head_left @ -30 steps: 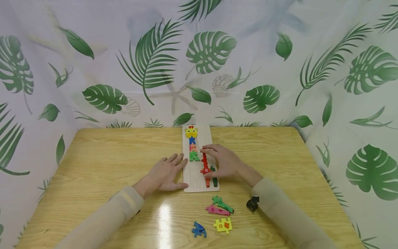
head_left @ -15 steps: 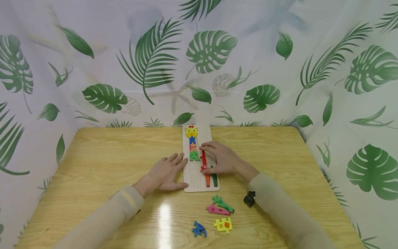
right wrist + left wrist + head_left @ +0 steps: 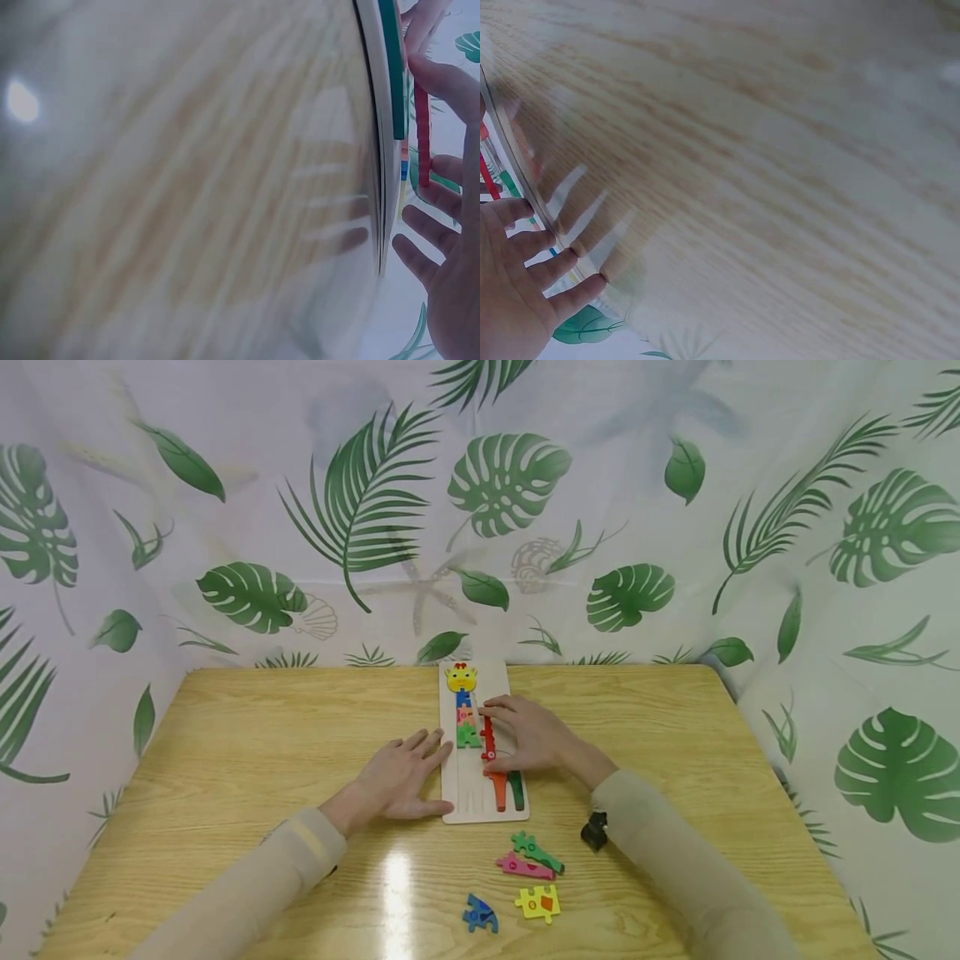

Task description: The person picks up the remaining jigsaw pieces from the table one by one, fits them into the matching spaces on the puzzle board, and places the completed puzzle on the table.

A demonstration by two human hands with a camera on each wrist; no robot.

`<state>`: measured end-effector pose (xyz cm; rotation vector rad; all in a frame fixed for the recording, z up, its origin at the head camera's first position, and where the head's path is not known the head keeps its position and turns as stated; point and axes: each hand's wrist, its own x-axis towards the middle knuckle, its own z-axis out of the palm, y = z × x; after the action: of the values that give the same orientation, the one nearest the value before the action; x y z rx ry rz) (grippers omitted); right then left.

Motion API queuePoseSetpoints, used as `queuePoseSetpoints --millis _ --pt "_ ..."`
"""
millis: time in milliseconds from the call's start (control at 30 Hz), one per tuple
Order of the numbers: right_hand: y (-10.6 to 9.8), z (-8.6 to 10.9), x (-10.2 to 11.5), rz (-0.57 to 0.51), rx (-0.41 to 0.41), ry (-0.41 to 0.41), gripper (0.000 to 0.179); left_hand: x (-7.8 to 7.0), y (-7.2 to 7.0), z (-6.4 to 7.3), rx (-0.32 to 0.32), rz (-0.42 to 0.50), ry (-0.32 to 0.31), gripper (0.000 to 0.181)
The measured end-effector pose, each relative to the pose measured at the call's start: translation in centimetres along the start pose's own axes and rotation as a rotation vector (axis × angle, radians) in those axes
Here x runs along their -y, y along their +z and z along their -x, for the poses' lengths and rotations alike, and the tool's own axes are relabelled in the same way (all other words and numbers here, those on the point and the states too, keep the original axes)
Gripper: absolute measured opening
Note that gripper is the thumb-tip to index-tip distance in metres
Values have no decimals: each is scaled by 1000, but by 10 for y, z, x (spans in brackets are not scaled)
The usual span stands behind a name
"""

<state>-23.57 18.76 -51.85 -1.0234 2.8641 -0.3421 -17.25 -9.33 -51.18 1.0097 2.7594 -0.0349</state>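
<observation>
My right hand [image 3: 540,735] pinches a long red puzzle piece [image 3: 489,739] lengthwise between thumb and fingers, over the right half of a pale wooden puzzle board [image 3: 491,681]. In the right wrist view the red piece [image 3: 423,139] spans from thumb to fingertips. Just below it on the board lie an orange leg-shaped piece [image 3: 500,793] and a dark green one [image 3: 516,792], partly covered by the hand. With fingers spread, my left hand [image 3: 405,777] rests along the board's left edge. A yellow giraffe head [image 3: 461,677] tops a joined blue, pink and green neck [image 3: 468,735].
In front of the board on the wooden table [image 3: 262,718] lie a green piece [image 3: 538,852], a pink piece [image 3: 525,866], a yellow piece [image 3: 538,902] and a blue piece [image 3: 480,913]. Leaf-patterned cloth [image 3: 570,610] hangs behind and at both sides.
My right hand has slid the red piece a little up the board and to the left, away from the orange leg piece. The left hand has stayed in place.
</observation>
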Motion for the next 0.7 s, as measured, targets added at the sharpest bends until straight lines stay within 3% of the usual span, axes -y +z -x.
queuePoseSetpoints --millis 700 --pt "-3 -14 -3 -34 33 35 98 1 1 0 -13 15 8 98"
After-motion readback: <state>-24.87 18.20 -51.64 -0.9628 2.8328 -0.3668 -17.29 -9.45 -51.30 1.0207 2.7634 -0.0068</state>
